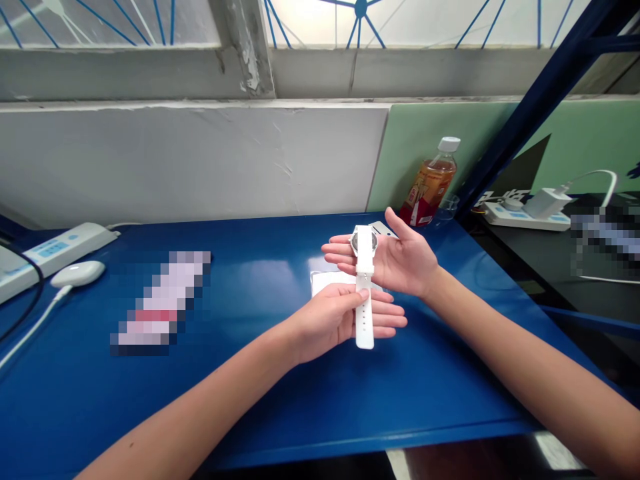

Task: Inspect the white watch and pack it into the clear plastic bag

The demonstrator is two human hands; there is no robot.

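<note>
A white wristwatch point(365, 260) with a long strap is stretched over both hands above the table. My left hand point(335, 317) holds its perforated strap end, with the thumb pressed on the strap and the fingers stretched out beneath. Farther back, my right hand point(400, 260) lies palm up and open, its fingers straight under the watch case and buckle end. The case is partly covered by the strap, so the dial does not show clearly. Under the hands lies a flat white item point(320, 279), mostly hidden.
The blue table point(260, 393) carries a pixelated pinkish object point(167, 300) on the left. Beyond it are a white mouse-shaped device point(79, 274) with a cable and a power strip point(65, 253). A drink bottle point(430, 183) stands at the back right beside a blue post point(515, 113).
</note>
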